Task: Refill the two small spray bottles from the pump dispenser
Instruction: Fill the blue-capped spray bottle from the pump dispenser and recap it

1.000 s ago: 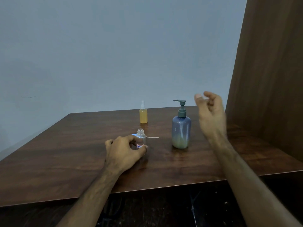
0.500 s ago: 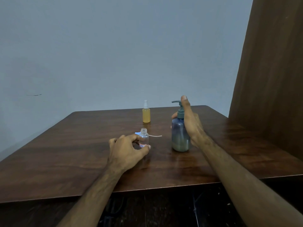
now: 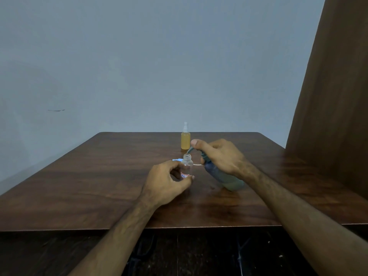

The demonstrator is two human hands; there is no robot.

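Observation:
A small clear spray bottle (image 3: 187, 166) with a red and blue label stands uncapped near the table's middle. My left hand (image 3: 166, 181) grips its lower part. My right hand (image 3: 219, 156) holds the blue-grey pump dispenser (image 3: 225, 177), tilted to the left, with my thumb on the pump head and the spout just above the clear bottle's mouth. Behind the clear bottle lies its spray cap (image 3: 177, 160), and the thin white dip tube (image 3: 198, 164) shows to the bottle's right. A second small spray bottle (image 3: 185, 140), full of orange liquid and capped, stands farther back.
The brown wooden table (image 3: 99, 186) ends at a front edge close to me, with dark floor below. A grey wall stands behind it and a tall brown wooden panel (image 3: 334, 96) rises at the right.
My right hand closed around the pump dispenser, tipped it left and brought its spout over the clear bottle. My left hand stayed on the clear bottle.

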